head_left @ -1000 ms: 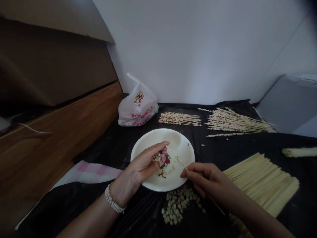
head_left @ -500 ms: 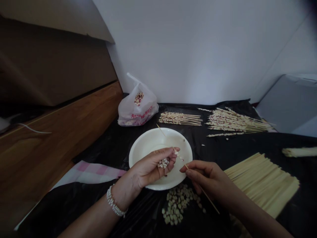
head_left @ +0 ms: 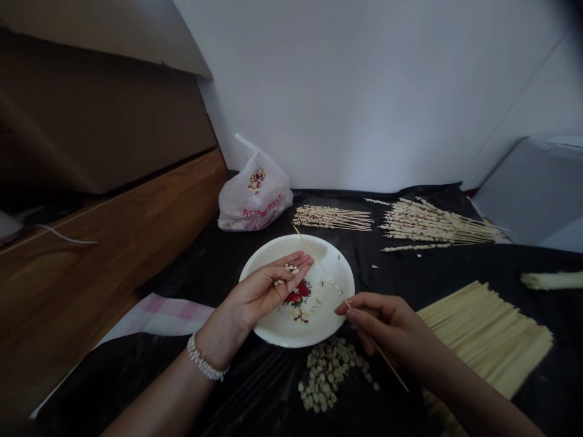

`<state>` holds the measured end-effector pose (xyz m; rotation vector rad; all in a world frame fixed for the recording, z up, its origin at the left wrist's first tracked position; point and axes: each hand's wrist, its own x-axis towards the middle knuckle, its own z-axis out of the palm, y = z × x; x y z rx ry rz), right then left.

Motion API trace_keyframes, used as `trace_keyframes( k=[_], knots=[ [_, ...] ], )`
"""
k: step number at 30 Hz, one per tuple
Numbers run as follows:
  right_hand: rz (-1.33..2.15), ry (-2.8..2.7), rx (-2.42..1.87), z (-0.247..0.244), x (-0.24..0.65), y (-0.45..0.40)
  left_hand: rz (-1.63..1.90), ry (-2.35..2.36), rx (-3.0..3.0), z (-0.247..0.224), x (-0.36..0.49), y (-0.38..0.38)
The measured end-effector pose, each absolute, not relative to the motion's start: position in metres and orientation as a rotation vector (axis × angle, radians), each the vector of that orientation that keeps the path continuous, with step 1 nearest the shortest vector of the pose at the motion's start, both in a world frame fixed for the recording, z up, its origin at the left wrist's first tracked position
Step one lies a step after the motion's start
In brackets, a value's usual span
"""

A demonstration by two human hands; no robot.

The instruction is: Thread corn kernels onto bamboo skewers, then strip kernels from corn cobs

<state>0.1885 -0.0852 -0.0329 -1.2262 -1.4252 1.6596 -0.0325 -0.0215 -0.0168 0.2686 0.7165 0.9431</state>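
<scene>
One bamboo skewer, pinched in our right hand, seems mid-threading; next, left hand, spread under kernels, should offer one.

"What closes off the back?"

"A smooth, plain, pale grey-white wall, with a soft patch of light right of centre. A thin line slants down it at the far right, corner or seam, I can't tell."

"And the left?"

"A brown wood-grained board, with a large dark brown boxy shape above."

"The right?"

"A pale grey, box-shaped object near the wall. The room is dim, its corners shadowy."
</scene>
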Motion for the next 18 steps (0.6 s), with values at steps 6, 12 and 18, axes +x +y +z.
trace_keyframes(
  k=[6,12,18],
  knots=[
    [1.684,-1.411,-1.248,-0.0332,0.1888,-0.0862,1.003,0.782,0.247,-0.0127,-0.0284,-0.0227],
    [1.677,-1.444,-1.232,-0.0315,0.1894,-0.0861,1.076,0.840,0.209,-0.0126,-0.0273,-0.0210],
    [1.691,-1.464,-1.240,-0.0321,0.1894,-0.0859,1.045,0.843,0.263,-0.0149,-0.0311,-0.0184]
  ],
)
